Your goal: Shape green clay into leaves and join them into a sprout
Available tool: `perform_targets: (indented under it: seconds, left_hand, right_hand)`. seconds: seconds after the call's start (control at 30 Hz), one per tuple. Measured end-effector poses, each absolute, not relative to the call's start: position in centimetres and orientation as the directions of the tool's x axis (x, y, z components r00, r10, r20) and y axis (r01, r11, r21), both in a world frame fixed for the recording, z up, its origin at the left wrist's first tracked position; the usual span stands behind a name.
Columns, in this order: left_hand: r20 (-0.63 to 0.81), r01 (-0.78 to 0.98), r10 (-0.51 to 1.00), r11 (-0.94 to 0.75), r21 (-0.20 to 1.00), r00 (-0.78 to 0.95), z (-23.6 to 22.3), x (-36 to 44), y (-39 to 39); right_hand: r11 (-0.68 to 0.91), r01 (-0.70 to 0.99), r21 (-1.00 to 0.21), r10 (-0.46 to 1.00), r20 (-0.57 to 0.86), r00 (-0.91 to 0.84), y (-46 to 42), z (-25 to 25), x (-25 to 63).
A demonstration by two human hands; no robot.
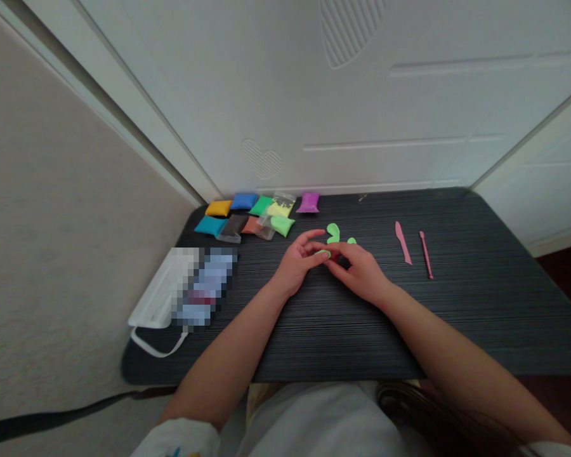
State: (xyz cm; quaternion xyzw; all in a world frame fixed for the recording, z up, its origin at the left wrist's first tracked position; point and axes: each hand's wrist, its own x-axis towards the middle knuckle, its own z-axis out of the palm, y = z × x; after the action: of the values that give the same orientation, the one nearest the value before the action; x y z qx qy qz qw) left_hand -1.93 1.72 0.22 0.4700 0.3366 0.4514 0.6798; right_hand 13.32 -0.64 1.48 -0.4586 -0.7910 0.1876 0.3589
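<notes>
Between my two hands is a small piece of light green modelling clay (322,252). My left hand (297,261) pinches it under the thumb, with the index finger stretched out above. The fingertips of my right hand (359,266) meet its right side, thumb and index finger close together. Just beyond my fingers a curved light green clay shape (333,232) lies on the dark table. A smaller green clay bit (351,241) shows behind my right hand, partly hidden by it.
Several coloured clay packets (245,202) lie at the back left, with a purple packet (308,202) beside them. A pink plastic knife (402,242) and a thin pink modelling tool (426,255) lie to the right. A blurred-out phone-like object (208,289) overlaps something white (159,292) at left.
</notes>
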Motion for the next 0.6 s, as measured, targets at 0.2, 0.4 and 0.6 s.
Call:
perform_targets:
  seconds: [0.2,0.4,0.6]
  left_hand:
    - [-0.031,-0.279,0.923,0.147,0.949,0.384,0.11,-2.01,1.77]
    - [-0.043,-0.29,0.932,0.156,0.944,0.361,0.24,-2.03,1.85]
    - [-0.037,-0.314,0.947,0.143,0.939,0.32,0.09,-1.99,1.93]
  right_hand:
    - [0.493,0.618,-0.612,0.869,0.375,-0.322,-0.63,1.28,13.41]
    - [0.491,0.621,-0.611,0.869,0.4,-0.293,-0.5,1.13,13.58]
    - [0.484,0.622,-0.615,0.871,0.408,-0.275,-0.48,1.13,13.62]
